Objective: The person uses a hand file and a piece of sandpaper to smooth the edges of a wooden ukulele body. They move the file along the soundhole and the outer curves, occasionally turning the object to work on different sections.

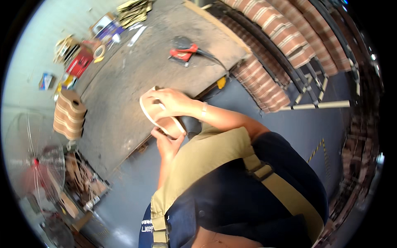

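Over the near edge of the workbench, both my hands hold a small figure-eight wooden instrument body, like a ukulele body, with a pale rim around a brown face. My right hand lies across its upper side, fingers reaching over the face and curled on it. At its lower end my left hand grips the rim, thumb and fingers closed on the edge. Part of the body is covered by my right hand. A red and black power sander lies apart from my hands, farther back on the bench.
The dusty workbench carries a stack of striped wooden bodies at left, with a tape roll and sanding sheets behind. Racks of striped bodies stand at right. A wire-caged fan is at lower left.
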`<state>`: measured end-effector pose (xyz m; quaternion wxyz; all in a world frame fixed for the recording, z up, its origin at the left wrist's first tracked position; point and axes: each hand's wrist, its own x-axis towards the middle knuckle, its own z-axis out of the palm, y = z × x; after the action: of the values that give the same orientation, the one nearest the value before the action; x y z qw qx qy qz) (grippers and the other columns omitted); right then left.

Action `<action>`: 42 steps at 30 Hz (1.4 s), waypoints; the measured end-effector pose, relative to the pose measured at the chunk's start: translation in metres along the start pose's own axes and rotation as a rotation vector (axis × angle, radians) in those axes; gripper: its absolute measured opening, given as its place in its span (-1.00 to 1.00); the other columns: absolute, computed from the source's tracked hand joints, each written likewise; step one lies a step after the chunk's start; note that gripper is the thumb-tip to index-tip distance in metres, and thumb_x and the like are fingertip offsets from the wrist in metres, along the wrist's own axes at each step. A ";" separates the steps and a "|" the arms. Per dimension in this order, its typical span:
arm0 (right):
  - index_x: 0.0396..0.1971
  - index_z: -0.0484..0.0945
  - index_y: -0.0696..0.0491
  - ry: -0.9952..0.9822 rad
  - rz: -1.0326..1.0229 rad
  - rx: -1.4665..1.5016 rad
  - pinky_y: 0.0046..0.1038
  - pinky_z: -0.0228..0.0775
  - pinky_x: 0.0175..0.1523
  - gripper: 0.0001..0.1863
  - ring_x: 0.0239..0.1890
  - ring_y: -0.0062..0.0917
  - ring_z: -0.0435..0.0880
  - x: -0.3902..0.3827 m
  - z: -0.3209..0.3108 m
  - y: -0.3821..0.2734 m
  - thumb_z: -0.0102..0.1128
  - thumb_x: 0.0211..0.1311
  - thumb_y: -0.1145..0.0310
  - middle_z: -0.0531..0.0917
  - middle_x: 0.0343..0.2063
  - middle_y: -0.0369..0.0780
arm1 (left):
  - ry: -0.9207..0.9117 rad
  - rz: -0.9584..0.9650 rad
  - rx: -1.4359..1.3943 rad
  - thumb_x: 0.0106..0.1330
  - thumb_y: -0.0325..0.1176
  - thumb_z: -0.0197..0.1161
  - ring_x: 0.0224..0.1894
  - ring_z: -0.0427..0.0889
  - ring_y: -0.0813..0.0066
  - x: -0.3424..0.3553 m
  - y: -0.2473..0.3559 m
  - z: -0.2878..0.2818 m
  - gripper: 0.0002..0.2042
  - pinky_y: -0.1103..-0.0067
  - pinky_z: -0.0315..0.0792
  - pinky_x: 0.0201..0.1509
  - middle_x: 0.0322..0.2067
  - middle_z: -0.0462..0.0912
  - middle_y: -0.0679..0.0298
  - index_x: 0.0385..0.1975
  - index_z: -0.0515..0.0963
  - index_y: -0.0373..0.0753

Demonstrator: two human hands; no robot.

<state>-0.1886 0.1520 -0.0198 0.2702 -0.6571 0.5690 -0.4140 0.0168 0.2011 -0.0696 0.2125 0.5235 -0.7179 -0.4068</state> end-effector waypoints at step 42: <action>-0.31 0.79 0.18 -0.463 0.373 0.181 -0.42 0.61 -0.16 -0.81 -0.39 -0.39 0.80 0.129 0.007 0.124 0.39 0.15 0.37 0.80 -0.44 -0.06 | -0.336 -0.220 -0.294 0.43 -0.61 0.34 -0.33 0.56 0.64 0.228 -0.041 -0.063 -0.94 0.57 0.49 -0.21 -0.38 0.64 0.34 -0.30 0.71 -0.36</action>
<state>-0.2464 0.0002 -0.0951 0.5214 -0.5916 0.5639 -0.2454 0.0036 -0.0377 -0.0940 0.1184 0.4871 -0.6148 -0.6088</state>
